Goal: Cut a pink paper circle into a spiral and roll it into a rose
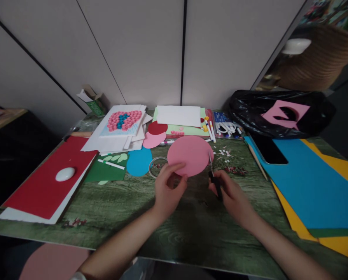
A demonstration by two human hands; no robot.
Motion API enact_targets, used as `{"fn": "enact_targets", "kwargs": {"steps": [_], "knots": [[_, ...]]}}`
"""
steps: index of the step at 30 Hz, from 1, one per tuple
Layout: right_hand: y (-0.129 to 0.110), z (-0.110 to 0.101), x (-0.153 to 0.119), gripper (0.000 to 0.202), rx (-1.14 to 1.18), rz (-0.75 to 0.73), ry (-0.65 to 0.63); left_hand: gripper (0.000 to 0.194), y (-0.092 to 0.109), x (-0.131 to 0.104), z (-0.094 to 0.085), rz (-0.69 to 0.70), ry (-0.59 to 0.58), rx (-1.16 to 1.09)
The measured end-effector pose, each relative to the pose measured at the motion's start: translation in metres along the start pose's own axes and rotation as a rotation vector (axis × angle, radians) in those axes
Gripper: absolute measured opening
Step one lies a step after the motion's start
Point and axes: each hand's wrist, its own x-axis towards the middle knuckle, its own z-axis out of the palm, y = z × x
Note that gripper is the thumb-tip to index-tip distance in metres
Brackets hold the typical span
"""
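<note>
Table grn, wall gray; L grip w/ pink disc, R grip w/ scissors

The left hand is covering part of the pink disc, the right hand part of the scissors — while the view's right edge is cropping the woven basket.

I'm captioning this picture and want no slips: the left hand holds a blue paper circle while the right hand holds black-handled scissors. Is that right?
Not quite: the paper circle in the left hand is pink, not blue, as the head view shows. The right hand does hold black-handled scissors.
</note>
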Motion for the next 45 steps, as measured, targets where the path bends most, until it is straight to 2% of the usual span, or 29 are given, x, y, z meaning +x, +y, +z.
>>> {"fn": "enact_targets", "kwargs": {"steps": [13,33,39,45], "knots": [[0.0001,-0.0014,0.0001,0.012,-0.007,-0.002,0.006,0.021,0.0059,0.0065,-0.0029,0.061,0.043,0.091],[0.0019,0.0006,-0.0002,0.012,0.008,0.003,-0.016,0.028,0.0041,0.0054,-0.0011,-0.002,0.095,0.045],[0.0021,0.0006,-0.0003,0.014,0.007,-0.011,0.008,0.027,0.0065,0.0056,-0.001,0.042,0.076,0.064],[0.0001,0.0015,-0.0003,0.013,0.016,-0.01,0.013,0.028,0.0052,0.0035,-0.0005,0.029,0.046,0.028]]}}
